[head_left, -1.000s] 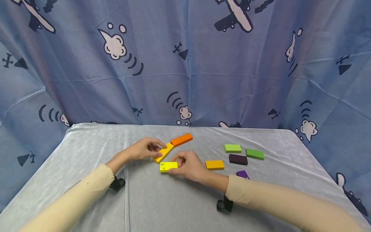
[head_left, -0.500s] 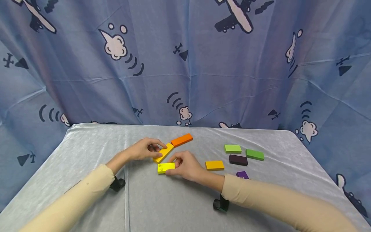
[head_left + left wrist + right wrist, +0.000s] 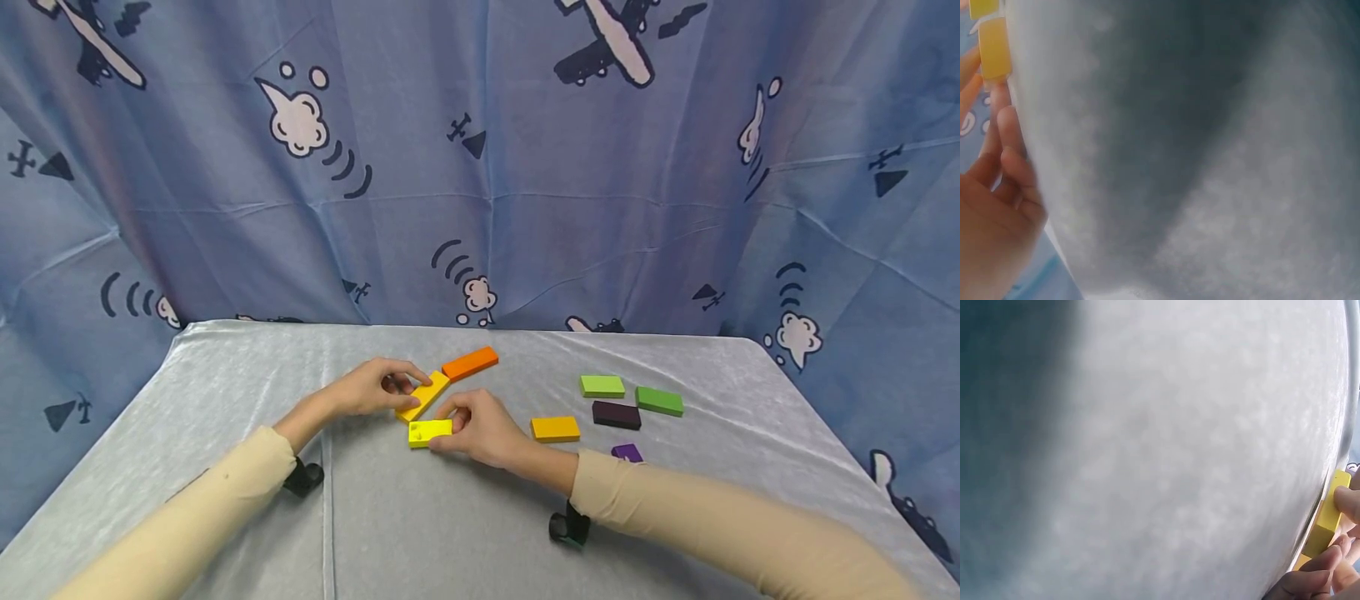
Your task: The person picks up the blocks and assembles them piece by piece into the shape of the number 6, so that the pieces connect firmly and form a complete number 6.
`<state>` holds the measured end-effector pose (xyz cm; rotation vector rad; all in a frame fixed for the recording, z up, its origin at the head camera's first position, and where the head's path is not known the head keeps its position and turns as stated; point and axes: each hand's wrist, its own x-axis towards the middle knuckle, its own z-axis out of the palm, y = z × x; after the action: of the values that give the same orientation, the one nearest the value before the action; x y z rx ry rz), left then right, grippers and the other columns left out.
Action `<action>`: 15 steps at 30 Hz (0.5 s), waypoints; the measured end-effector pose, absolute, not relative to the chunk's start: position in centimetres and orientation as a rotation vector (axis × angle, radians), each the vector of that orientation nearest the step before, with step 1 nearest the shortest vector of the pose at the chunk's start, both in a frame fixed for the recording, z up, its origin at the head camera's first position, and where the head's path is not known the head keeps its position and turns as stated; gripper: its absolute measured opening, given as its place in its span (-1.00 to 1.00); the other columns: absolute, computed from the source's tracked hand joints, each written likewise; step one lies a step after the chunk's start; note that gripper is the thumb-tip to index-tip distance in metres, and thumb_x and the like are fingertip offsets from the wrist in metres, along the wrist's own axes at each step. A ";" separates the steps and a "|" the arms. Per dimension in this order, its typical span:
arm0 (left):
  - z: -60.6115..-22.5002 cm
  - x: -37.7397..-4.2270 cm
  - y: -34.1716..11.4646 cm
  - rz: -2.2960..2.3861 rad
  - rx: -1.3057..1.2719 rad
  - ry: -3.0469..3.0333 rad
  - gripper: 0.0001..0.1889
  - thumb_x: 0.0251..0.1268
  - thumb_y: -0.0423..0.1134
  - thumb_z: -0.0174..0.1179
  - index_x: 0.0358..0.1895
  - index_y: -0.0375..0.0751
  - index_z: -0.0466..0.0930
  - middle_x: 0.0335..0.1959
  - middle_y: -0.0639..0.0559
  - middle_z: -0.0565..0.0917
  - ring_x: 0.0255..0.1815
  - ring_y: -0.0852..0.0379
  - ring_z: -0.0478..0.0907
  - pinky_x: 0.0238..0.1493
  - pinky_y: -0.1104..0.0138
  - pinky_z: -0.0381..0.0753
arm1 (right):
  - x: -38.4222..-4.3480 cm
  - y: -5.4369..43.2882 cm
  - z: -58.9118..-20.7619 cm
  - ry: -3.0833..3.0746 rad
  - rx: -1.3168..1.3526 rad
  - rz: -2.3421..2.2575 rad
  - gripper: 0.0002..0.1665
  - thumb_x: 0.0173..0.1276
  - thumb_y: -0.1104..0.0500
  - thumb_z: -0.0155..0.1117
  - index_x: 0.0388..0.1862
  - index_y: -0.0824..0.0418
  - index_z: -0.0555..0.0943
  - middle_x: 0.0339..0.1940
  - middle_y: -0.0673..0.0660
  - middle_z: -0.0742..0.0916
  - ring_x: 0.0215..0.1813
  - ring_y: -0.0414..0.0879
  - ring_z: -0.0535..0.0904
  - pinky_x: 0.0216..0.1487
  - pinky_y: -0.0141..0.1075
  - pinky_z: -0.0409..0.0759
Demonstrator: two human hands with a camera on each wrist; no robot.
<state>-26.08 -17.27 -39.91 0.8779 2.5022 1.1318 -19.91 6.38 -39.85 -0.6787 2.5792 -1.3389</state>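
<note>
In the head view my left hand (image 3: 377, 387) holds an amber-yellow block (image 3: 429, 397) between thumb and fingers. This block lies slanted on the cloth, its far end against an orange block (image 3: 470, 364). My right hand (image 3: 487, 430) pinches a bright yellow block (image 3: 426, 433) by its right end, just in front of the amber one's near end. Whether these two touch is hard to tell. The left wrist view shows the amber block (image 3: 995, 50) at its left edge beyond the curled fingers. In the right wrist view, the thumb lies against the yellow block (image 3: 1330, 515).
To the right lie a second amber block (image 3: 555, 429), a dark brown block (image 3: 617, 414), a light green block (image 3: 602, 386), a green block (image 3: 659, 401) and a purple block (image 3: 627, 452), partly behind the right sleeve. A grey cloth (image 3: 420, 525) covers the table; a patterned curtain (image 3: 420, 250) hangs behind.
My right hand has moved the bright yellow block slightly left, toward the near end of the amber block; in the last half second it has barely shifted. The left hand has stayed in place.
</note>
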 end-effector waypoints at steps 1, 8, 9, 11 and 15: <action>-39.9 -26.1 -17.3 1.132 0.879 2.501 -0.69 0.38 -0.30 0.36 0.14 -0.24 0.69 -0.22 0.02 0.68 -0.26 0.08 0.57 -0.19 0.23 0.57 | -19.9 6.4 -39.9 2.584 -0.677 -1.332 -0.75 0.11 0.24 0.66 -0.25 0.23 0.77 -0.62 -0.03 0.53 -0.56 -0.22 0.37 -0.53 -0.39 0.35; -39.8 -26.1 -17.2 1.138 0.890 2.496 -0.69 0.37 -0.30 0.36 0.14 -0.25 0.69 -0.24 0.03 0.67 -0.27 0.08 0.56 -0.21 0.24 0.57 | -19.9 6.4 -39.6 2.607 -0.663 -1.288 -0.73 0.09 0.22 0.67 -0.24 0.23 0.77 -0.61 -0.03 0.54 -0.53 -0.20 0.39 -0.51 -0.39 0.36; -39.8 -26.1 -17.2 1.139 0.893 2.496 -0.69 0.37 -0.30 0.36 0.14 -0.26 0.69 -0.24 0.02 0.67 -0.27 0.08 0.56 -0.21 0.24 0.57 | -19.9 6.4 -39.6 2.610 -0.661 -1.281 -0.73 0.09 0.22 0.67 -0.24 0.23 0.77 -0.61 -0.03 0.54 -0.53 -0.20 0.39 -0.51 -0.39 0.36; -39.8 -26.1 -17.2 1.140 0.894 2.497 -0.69 0.37 -0.31 0.36 0.14 -0.26 0.69 -0.24 0.02 0.68 -0.28 0.08 0.56 -0.21 0.24 0.57 | -19.9 6.4 -39.6 2.613 -0.653 -1.271 -0.73 0.09 0.22 0.67 -0.24 0.22 0.77 -0.60 -0.03 0.54 -0.53 -0.20 0.40 -0.51 -0.39 0.36; -39.9 -26.1 -17.2 1.135 0.896 2.502 -0.69 0.37 -0.30 0.36 0.14 -0.26 0.69 -0.24 0.02 0.68 -0.28 0.08 0.56 -0.21 0.24 0.56 | -19.9 6.4 -39.6 2.617 -0.633 -1.259 -0.72 0.09 0.22 0.68 -0.23 0.22 0.77 -0.59 -0.03 0.55 -0.52 -0.19 0.40 -0.49 -0.38 0.38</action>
<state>-26.10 -17.18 -39.89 0.8962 2.5025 1.1347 -19.94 6.38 -39.64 -0.6327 2.6174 -1.2586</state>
